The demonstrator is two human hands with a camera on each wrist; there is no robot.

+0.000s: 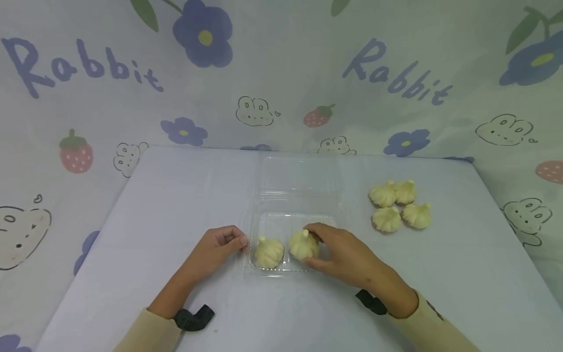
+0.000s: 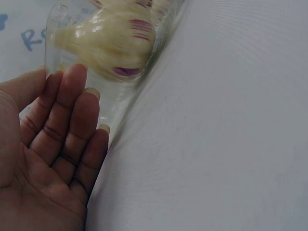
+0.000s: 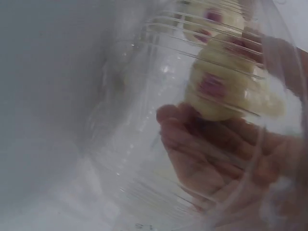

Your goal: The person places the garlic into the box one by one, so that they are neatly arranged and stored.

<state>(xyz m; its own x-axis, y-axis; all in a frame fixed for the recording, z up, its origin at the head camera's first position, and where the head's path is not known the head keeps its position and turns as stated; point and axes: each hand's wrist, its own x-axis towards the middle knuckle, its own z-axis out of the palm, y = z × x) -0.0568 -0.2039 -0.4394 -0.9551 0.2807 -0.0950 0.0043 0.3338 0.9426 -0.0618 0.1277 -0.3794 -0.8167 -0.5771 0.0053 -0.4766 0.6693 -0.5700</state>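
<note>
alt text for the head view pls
A person's right hand holds a garlic bulb at the right half of an open clear container; a second bulb sits in the left half. The left hand is at the container's left edge. Four more bulbs lie to the right on a white table.

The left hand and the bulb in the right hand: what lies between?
In the head view, another garlic bulb, inside the clear container, lies between the left hand and the held bulb.
</note>
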